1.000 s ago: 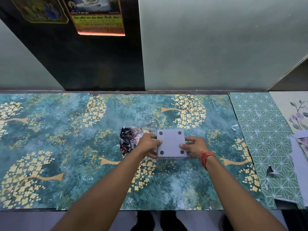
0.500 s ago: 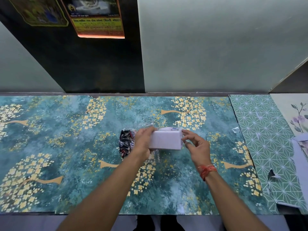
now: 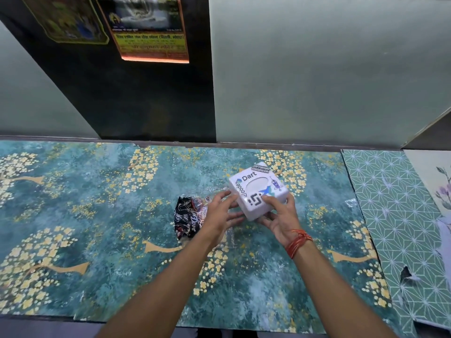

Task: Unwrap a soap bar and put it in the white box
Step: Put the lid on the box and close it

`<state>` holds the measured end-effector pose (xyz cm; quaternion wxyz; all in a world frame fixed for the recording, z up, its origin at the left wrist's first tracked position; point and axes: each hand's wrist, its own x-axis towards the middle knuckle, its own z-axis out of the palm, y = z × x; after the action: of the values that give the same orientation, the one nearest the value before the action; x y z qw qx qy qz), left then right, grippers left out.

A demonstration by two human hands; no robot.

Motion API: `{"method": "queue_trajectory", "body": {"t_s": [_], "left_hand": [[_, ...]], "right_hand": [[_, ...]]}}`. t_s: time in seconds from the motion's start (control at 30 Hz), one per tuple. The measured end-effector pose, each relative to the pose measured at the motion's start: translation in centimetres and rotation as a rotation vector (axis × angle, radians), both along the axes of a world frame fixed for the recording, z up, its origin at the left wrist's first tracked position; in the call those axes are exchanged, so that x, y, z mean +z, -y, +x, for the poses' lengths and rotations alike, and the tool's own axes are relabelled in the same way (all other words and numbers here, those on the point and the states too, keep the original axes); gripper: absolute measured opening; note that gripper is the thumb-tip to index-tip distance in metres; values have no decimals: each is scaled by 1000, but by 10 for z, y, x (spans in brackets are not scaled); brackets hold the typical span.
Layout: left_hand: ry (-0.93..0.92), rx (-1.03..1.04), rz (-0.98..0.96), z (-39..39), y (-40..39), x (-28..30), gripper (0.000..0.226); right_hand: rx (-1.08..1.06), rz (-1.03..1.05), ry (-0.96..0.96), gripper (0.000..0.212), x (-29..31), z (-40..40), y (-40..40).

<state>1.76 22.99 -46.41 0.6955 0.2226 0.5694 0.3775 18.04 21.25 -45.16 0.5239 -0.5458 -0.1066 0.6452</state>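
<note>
Holding white box (image 3: 258,190), oval opening up, hands (image 3: 280,217)

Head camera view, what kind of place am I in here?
Probably a home or small indoor room: a table covered in decorative floral paper, printed posters hanging on the dark wall panel, and a white box beside a soap wrapper.

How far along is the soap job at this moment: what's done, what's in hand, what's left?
Done: the black Dove wrapper lies crumpled on the table, apparently emptied. In hand: the right hand holds the white box, printed face with its oval opening up; the left hand is open beside it. Left: no soap bar shows; whether it is already in the box cannot be told.
</note>
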Motion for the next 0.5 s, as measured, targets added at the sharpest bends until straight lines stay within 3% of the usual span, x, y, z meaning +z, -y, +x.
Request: {"method": "queue_trajectory", "body": {"t_s": [0.13,0.27,0.37,0.5], "left_hand": [[22,13,9,4,-2,3,42],[15,41,58,6,0,-3,54],[-108,9,157,9,-5,-10,49],[-289,-87,325,23,-39,-15,34]], "right_hand": [[-37,42,29,50,1,-3,0],[117,-73,395,57,-5,-2,-2],[181,-32,600,52,-12,1,-12],[234,88,730,43,-24,4,-50]]}}
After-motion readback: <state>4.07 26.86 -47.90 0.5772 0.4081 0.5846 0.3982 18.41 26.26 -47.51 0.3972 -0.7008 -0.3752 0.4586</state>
